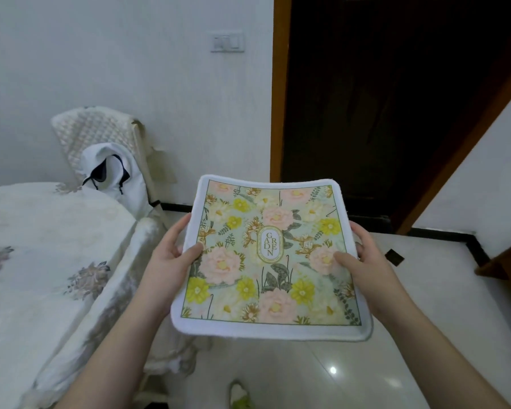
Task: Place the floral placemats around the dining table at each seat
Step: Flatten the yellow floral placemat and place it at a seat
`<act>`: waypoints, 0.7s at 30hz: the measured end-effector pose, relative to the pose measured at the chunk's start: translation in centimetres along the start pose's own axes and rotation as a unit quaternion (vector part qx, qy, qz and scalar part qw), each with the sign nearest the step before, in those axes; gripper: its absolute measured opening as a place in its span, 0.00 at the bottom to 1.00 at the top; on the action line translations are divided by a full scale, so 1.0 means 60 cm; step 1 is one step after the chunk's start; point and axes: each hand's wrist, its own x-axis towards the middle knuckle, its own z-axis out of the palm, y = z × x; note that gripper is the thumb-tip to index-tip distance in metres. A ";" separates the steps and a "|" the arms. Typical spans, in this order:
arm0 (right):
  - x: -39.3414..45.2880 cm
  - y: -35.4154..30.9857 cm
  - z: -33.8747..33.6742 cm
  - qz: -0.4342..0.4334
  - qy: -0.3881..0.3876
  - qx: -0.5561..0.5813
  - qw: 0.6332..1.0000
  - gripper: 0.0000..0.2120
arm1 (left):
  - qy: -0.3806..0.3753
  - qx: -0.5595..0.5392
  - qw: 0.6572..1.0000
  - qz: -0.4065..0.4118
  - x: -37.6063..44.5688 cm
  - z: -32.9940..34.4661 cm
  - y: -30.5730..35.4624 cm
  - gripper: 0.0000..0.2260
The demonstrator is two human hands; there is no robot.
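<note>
A floral placemat (266, 261) with a white border, pink and yellow flowers and an oval label in its middle is held flat in the air in front of me, over the floor. My left hand (171, 249) grips its left edge, thumb on top. My right hand (363, 258) grips its right edge the same way. The dining table (42, 237), covered by a white cloth with grey flower prints, lies to the left of the placemat. I cannot tell whether more mats lie under the one I see.
A quilted chair (101, 137) with a white bag (112, 175) on it stands against the wall behind the table. A dark doorway (381, 98) with a wooden frame is ahead. Glossy white floor (366, 364) spreads to the right. A green slipper (239, 397) shows below.
</note>
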 end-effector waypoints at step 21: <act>0.307 -0.092 0.223 -0.031 -0.071 -0.037 0.996 0.28 | 0.102 -0.017 0.995 -0.005 0.255 -0.155 0.041 0.24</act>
